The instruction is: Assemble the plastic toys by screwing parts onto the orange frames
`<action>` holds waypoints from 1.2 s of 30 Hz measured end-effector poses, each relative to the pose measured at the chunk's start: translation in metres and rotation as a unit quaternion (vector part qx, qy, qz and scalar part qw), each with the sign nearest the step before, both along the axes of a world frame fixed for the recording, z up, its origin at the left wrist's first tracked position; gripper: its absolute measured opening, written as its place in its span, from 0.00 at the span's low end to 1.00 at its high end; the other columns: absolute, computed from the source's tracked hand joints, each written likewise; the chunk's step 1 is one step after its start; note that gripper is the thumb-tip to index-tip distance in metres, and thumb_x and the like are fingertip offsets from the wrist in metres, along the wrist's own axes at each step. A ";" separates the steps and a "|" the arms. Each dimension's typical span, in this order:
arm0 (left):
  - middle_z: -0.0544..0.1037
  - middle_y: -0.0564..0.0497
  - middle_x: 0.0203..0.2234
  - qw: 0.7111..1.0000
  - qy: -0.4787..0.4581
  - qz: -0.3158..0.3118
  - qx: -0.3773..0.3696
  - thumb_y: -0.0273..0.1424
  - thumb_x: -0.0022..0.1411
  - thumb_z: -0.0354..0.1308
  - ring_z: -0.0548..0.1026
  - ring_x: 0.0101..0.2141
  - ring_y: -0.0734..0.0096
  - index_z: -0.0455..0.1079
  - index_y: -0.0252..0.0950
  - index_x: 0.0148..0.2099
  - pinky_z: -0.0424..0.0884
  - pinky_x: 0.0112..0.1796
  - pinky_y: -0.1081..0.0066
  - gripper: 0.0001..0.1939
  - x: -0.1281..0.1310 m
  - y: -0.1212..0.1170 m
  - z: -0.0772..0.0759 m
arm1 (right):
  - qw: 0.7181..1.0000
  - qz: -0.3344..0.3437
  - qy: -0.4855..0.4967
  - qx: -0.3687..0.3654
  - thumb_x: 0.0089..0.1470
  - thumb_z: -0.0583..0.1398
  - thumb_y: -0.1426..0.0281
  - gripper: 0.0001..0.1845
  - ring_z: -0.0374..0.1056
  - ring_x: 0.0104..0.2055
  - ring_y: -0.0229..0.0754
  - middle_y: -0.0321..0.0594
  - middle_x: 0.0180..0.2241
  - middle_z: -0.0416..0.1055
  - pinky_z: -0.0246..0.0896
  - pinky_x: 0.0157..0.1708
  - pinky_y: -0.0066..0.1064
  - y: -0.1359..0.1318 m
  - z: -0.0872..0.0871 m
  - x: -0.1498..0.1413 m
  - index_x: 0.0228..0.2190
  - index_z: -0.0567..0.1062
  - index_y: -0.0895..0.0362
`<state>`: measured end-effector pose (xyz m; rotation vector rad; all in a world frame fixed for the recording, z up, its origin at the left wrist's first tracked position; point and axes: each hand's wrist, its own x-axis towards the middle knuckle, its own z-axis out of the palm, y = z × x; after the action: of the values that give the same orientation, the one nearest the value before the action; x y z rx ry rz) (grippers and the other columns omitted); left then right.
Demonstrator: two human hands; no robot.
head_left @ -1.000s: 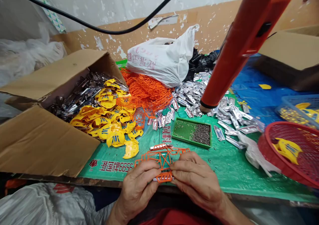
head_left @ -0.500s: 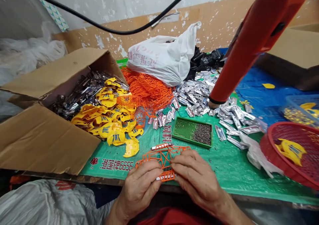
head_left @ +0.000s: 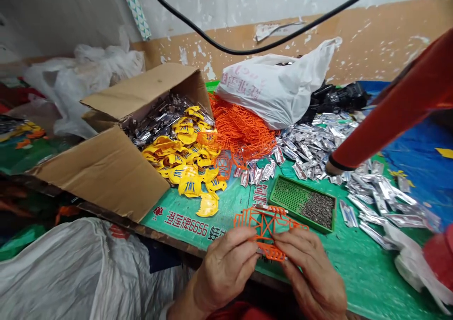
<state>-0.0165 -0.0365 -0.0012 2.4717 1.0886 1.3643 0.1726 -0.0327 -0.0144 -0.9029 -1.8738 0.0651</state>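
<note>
1. An orange lattice piece [head_left: 266,226] is held over the green table cover [head_left: 371,282], at the lower centre of the frame.
2. Its left side is pinched by the left hand [head_left: 226,263], its right side by the right hand [head_left: 313,263]; the hands are set apart.
3. Just beyond it, a green tray [head_left: 288,195] is partly filled with small metal parts [head_left: 318,209].
4. Left of centre, yellow pieces [head_left: 191,183] are heaped at the mouth of a cardboard box [head_left: 141,88].
5. At upper centre, piled orange lattices [head_left: 244,126] are partly covered by a white bag [head_left: 272,88].
</note>
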 end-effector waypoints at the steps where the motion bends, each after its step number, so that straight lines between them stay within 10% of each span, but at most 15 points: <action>1: 0.77 0.44 0.39 1.000 -0.006 -0.003 -0.004 0.21 0.62 0.53 0.77 0.41 0.71 0.67 0.33 0.45 0.76 0.43 0.74 0.10 0.000 0.000 -0.001 | 1.000 -0.003 -0.002 0.001 0.58 0.57 0.75 0.08 0.71 0.39 0.41 0.42 0.34 0.78 0.66 0.39 0.34 0.000 -0.002 0.000 0.38 0.75 0.58; 26: 0.80 0.49 0.33 0.998 -0.048 -0.022 -0.036 0.18 0.59 0.55 0.78 0.34 0.74 0.68 0.34 0.42 0.74 0.38 0.76 0.10 -0.003 0.004 0.004 | 0.999 0.010 -0.048 0.017 0.57 0.57 0.77 0.08 0.72 0.36 0.41 0.42 0.33 0.79 0.66 0.38 0.35 0.002 0.006 -0.002 0.37 0.75 0.60; 36: 0.75 0.50 0.28 0.959 0.052 0.010 -0.277 0.22 0.63 0.50 0.73 0.31 0.71 0.73 0.35 0.35 0.68 0.32 0.74 0.10 0.005 0.008 0.016 | 0.986 0.073 -0.062 -0.138 0.58 0.57 0.73 0.03 0.66 0.34 0.40 0.39 0.31 0.75 0.58 0.34 0.34 0.011 0.005 0.000 0.34 0.72 0.56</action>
<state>-0.0116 -0.0281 0.0148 2.1322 1.3028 0.7867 0.1731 -0.0217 -0.0096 -0.9721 -2.0799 0.3744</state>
